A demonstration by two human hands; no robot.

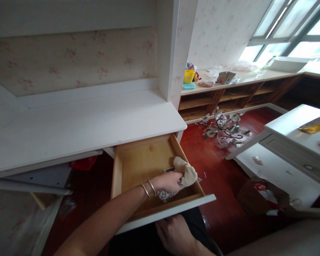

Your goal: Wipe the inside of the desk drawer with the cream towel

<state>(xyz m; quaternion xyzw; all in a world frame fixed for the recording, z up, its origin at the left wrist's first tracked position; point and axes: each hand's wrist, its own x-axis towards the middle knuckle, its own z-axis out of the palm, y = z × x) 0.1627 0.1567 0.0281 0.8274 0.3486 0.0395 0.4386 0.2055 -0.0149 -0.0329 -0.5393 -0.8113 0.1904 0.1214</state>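
Note:
My left hand (169,182), with two thin bracelets at its wrist, is closed on a beige cloth (188,174). It reaches over the pulled-out wooden drawer (138,160), and the cloth lies against the drawer's right side wall. Under that hand is a black-and-white patterned thing (164,195), partly covered. A small dark flat piece (168,170) shows just behind the hand. My right hand (177,233) is curled below the white drawer front (173,211), close against it. What its fingers hold, if anything, is hidden.
Above the drawer spreads a white desk top (96,121). A dismantled chandelier (226,129) lies on the red floor (194,149). To the right stand a white cabinet (288,142) and a brown bag (252,197). A yellow cup (189,76) sits on the window counter (245,80).

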